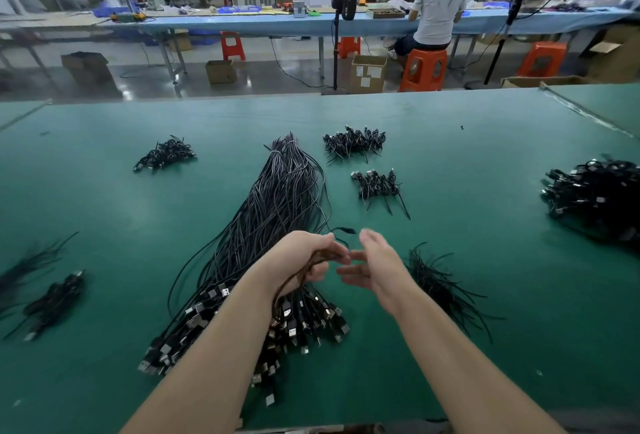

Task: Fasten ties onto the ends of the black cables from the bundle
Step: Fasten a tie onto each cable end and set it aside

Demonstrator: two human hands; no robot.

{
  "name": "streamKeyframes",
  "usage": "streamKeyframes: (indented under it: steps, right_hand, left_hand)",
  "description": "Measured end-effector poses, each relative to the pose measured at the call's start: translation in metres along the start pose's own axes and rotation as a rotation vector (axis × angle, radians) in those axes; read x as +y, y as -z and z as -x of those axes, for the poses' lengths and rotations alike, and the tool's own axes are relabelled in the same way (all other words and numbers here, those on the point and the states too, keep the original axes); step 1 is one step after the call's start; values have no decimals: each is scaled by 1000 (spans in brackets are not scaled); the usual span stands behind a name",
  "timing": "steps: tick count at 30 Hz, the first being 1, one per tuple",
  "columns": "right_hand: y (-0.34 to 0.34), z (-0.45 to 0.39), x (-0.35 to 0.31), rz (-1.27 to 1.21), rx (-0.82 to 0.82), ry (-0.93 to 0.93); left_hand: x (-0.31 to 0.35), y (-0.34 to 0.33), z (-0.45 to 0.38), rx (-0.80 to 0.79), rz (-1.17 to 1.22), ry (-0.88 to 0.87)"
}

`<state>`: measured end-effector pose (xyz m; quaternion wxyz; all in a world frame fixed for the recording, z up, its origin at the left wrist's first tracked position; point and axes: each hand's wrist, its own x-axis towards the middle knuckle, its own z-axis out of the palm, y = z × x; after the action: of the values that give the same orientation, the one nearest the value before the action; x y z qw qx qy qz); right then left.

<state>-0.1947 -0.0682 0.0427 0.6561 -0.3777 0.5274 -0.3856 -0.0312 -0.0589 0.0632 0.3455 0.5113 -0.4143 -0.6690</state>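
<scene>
Mid-table on the green mat (467, 260), the left hand (304, 262) has its fingers curled round a clump of cables pulled up from the bundle (277, 211), while the right hand (375, 262) hovers just beside it, fingers loosely spread and holding nothing. Best move, I'd judge: keep the left grip tight near the plug ends, pick one tie from the ties (440, 281) lying to the right, and wrap it snug. Motion blur hides the fingertips, so I can't tell if a tie is already on the clump.
</scene>
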Motion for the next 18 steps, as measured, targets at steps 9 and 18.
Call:
streamKeyframes:
  steps: [9,18]
  right_hand:
    - [18,-18,-10,-249,11,-40]
    - [39,-36,14,32,113,-46]
  left_hand:
    - [0,29,12,-216,-184,-30]
    - [6,85,3,556,291,-241]
